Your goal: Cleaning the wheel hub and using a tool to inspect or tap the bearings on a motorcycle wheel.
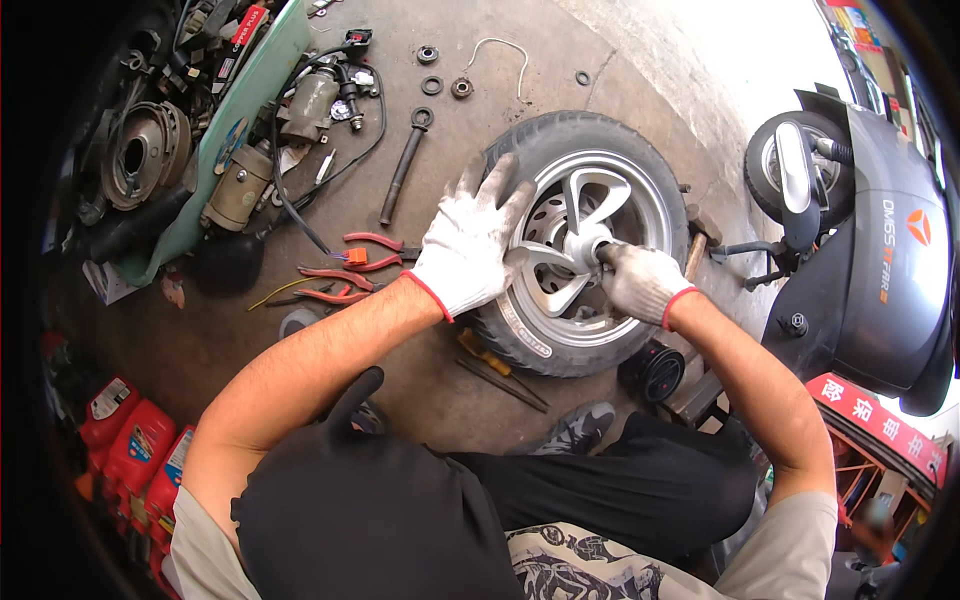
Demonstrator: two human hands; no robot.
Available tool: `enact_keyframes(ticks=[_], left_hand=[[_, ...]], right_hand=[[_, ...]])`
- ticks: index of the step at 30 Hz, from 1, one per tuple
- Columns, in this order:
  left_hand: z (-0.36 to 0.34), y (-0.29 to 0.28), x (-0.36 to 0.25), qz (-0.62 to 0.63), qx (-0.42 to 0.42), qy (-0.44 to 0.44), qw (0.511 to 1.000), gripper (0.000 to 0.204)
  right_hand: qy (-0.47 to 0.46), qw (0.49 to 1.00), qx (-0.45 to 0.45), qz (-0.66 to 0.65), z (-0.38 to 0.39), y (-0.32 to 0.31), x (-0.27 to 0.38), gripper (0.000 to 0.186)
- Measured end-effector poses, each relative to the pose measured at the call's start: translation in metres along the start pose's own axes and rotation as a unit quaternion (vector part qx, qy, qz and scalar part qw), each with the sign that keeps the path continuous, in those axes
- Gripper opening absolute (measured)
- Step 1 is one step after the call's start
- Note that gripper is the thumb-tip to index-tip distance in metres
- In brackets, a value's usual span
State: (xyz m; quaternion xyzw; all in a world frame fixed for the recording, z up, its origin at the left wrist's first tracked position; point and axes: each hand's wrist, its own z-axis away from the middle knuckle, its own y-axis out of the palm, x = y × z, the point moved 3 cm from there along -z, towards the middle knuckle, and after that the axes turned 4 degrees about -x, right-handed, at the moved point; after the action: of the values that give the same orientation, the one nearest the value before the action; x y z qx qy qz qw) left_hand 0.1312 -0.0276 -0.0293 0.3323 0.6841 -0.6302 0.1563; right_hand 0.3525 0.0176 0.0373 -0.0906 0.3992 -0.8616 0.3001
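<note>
A scooter wheel [600,135], its silver spoked rim inside a black tyre, lies flat on the floor in front of me. My left hand [470,245], in a white work glove soiled at the fingertips, rests on the tyre's left side with fingers spread. At the silver hub [583,243], my gloved right hand [645,282] has its fingers closed by the centre hole. Something small and dark shows at those fingertips, too hidden to name. Beyond the left hand lies a long axle bolt [403,165].
Red-handled pliers [372,240] and a yellow-handled screwdriver [482,352] lie left of the wheel. Bearings [461,88] and a ring [432,85] sit farther off. A green bin [215,170] of parts stands left, red bottles [140,440] lower left, a grey scooter [900,200] right.
</note>
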Motion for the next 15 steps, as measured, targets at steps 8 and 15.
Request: enact_keyframes(ticks=[8,15], left_hand=[[-0.001,-0.002,-0.002,-0.017,0.021,-0.012,1.0,0.082],[-0.001,0.002,-0.004,-0.019,0.018,0.004,1.0,0.084]], right_hand=[[0.164,0.727,-0.044,-0.665,0.054,0.022,-0.038,0.052],[0.138,0.619,-0.064,-0.77,0.03,0.067,-0.007,0.062]])
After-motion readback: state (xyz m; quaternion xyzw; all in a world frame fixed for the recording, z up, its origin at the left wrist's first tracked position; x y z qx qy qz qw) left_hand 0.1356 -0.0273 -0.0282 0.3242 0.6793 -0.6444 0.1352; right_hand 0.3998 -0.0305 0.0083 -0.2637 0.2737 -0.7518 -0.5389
